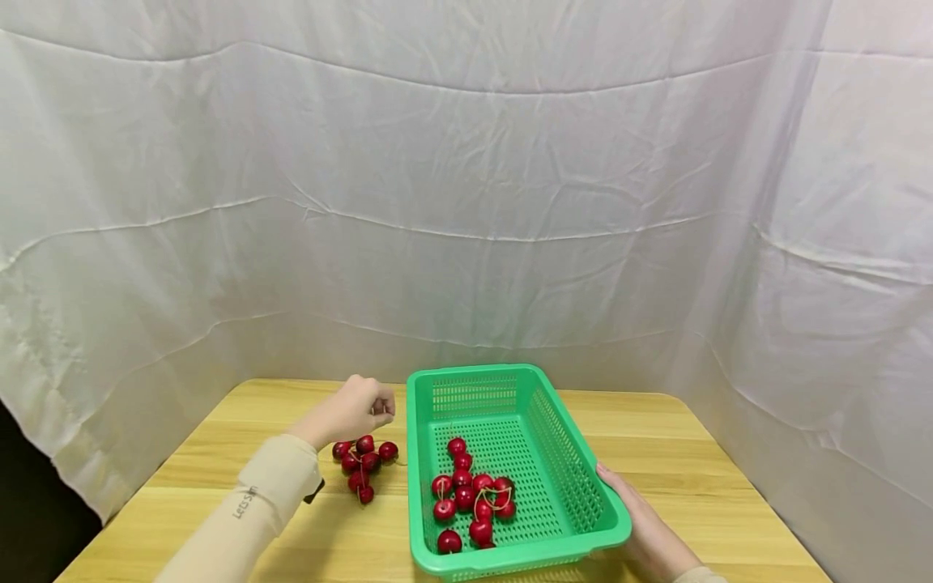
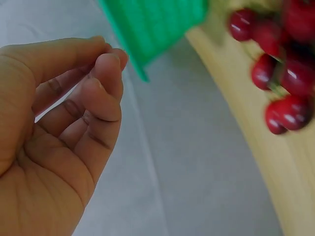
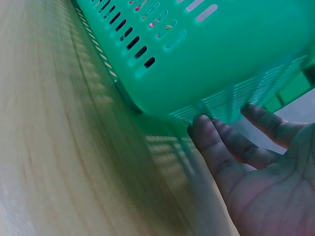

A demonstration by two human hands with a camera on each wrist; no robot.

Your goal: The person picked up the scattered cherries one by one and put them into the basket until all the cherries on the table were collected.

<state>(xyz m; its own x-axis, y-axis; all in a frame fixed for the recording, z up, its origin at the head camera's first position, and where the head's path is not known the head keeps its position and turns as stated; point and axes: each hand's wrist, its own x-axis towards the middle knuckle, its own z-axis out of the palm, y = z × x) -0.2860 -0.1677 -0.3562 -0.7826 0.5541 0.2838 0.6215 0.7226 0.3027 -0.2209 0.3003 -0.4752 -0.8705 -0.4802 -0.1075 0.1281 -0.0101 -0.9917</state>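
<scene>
My left hand (image 1: 359, 409) is raised over the table, just behind a small pile of dark red cherries (image 1: 370, 462) and left of a green plastic basket (image 1: 519, 372). Its fingers bend loosely toward the thumb, and the left wrist view shows nothing between them. Several more cherries (image 1: 464, 498), some with stems, lie in the left and near part of the basket. Against the basket's right outer side is my right hand (image 1: 641, 518). In the right wrist view its fairly straight fingers (image 3: 211, 140) touch the slotted wall, with the palm away from it.
Everything stands on a light wooden table (image 1: 641, 437) with rounded back corners. White cloth (image 1: 466, 178) hangs behind the table and along both sides. A dark area (image 1: 36, 494) shows at the lower left, beyond the cloth.
</scene>
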